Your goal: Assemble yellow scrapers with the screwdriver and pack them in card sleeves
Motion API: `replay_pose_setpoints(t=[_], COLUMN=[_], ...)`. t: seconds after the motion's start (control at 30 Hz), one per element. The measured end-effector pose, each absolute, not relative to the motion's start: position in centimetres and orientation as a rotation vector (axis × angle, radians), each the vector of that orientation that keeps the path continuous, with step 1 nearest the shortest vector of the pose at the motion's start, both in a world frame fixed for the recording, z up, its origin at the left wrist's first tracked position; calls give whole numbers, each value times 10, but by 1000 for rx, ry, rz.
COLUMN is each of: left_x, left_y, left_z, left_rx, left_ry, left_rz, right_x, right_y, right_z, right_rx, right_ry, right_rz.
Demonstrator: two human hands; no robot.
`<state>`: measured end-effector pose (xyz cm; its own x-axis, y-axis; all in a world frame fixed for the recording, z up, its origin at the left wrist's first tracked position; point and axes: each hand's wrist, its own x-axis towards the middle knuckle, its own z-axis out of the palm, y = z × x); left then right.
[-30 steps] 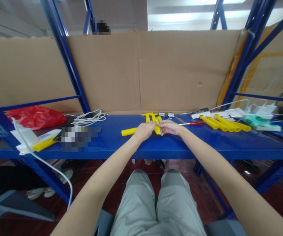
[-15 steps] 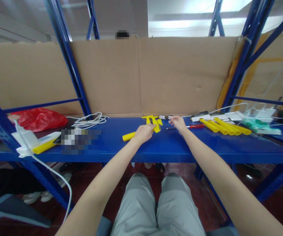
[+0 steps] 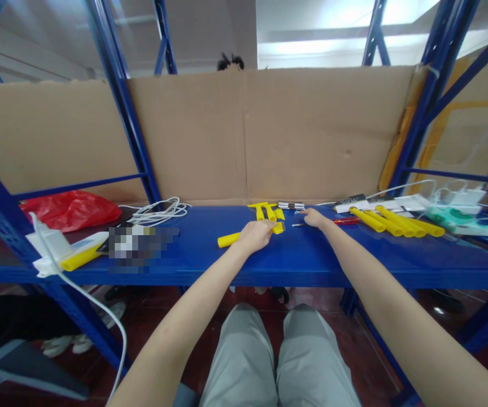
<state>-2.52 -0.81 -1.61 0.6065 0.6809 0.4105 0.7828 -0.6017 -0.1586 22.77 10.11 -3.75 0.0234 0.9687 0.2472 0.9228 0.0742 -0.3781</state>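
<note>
My left hand [image 3: 255, 236] is wrapped around a yellow scraper [image 3: 228, 240] with a tube-like handle. Its handle end sticks out to the left, and its flat yellow head shows to the right of my fingers. My right hand [image 3: 313, 217] is low on the blue tabletop, fingers together at some tiny metallic parts [image 3: 299, 212]; whether it has one between them is hidden. Under and beside that hand lies a screwdriver [image 3: 345, 221] with a red handle, its shaft pointing left. Yellow T-shaped pieces [image 3: 260, 212] lie just beyond my left hand, near a small stack of dark-and-white strips [image 3: 291, 206].
Several yellow tubular handles [image 3: 400, 223] lie at the right, near white cables and a green-and-white item [image 3: 460, 220]. At the left are a coiled white cable [image 3: 159, 212], a red plastic bag [image 3: 74, 210] and another yellow handle [image 3: 81, 258]. A cardboard wall [image 3: 193, 141] closes off the back.
My right hand has come down from above the tabletop to the small metallic parts. My left hand still grips the scraper, nearly in place. The view has shifted slightly.
</note>
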Motion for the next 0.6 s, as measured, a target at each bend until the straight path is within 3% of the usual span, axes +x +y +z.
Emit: replay_pose_setpoints(t=[0.6], left_x=[-24], left_y=[-8], left_z=[-17], left_rx=[-2555], left_ry=[-1145], left_rz=[-477], right_x=[224], right_y=[120], right_z=[-33], right_rx=[-2079], right_ry=[-2060], right_rz=[-16])
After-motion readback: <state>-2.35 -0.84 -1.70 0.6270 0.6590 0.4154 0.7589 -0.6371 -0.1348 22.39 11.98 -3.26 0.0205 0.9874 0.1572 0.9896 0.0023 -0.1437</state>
